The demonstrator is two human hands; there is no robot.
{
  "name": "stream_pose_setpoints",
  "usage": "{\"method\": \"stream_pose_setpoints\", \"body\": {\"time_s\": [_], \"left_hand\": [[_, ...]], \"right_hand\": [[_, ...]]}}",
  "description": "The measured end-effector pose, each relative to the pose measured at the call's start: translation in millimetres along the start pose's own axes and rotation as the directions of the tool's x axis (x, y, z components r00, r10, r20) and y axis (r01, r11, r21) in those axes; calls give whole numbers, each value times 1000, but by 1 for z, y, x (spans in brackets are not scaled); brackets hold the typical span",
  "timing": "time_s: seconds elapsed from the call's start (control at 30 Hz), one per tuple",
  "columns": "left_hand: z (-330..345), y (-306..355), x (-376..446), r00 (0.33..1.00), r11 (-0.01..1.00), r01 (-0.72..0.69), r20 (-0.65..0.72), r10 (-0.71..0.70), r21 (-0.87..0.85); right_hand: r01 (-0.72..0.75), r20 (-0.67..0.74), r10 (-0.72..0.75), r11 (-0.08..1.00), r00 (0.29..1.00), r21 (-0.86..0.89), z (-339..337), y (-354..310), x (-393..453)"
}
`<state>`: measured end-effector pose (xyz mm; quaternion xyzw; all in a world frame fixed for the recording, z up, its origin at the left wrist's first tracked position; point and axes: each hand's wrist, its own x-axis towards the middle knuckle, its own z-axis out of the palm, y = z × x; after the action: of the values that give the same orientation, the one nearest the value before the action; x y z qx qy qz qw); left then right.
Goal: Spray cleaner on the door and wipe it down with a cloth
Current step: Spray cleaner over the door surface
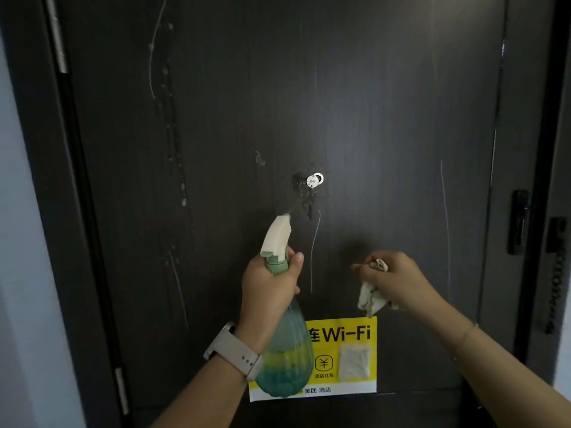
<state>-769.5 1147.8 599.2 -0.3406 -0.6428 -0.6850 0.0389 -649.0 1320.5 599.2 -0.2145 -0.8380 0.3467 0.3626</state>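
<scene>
A dark brown door point(355, 97) fills the view, with wet streaks and drips running down it. My left hand point(269, 282) grips the neck of a green spray bottle point(285, 353) with a cream nozzle aimed up at the metal peephole point(314, 180). Fresh wet splatter darkens the door just left of and below the peephole. To the right, my right hand point(395, 279) holds a bunched cream cloth point(370, 296) close to the door, a little above a yellow Wi-Fi sticker point(346, 332).
A black lock handle point(519, 222) and a door chain point(556, 273) sit at the right edge. Silver hinges point(57, 35) run along the left frame. A pale wall point(18, 242) borders the door on the left.
</scene>
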Motion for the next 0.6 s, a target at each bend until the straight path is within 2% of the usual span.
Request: {"method": "stream_pose_setpoints", "body": {"time_s": [0.23, 0.6], "left_hand": [[-10, 35, 17, 996, 997, -80, -31, 80, -1], [-3, 185, 113, 944, 934, -329, -92, 318, -143]], "right_hand": [[70, -9, -70, 997, 998, -24, -10, -24, 12], [205, -134, -205, 979, 970, -15, -74, -87, 65]]}}
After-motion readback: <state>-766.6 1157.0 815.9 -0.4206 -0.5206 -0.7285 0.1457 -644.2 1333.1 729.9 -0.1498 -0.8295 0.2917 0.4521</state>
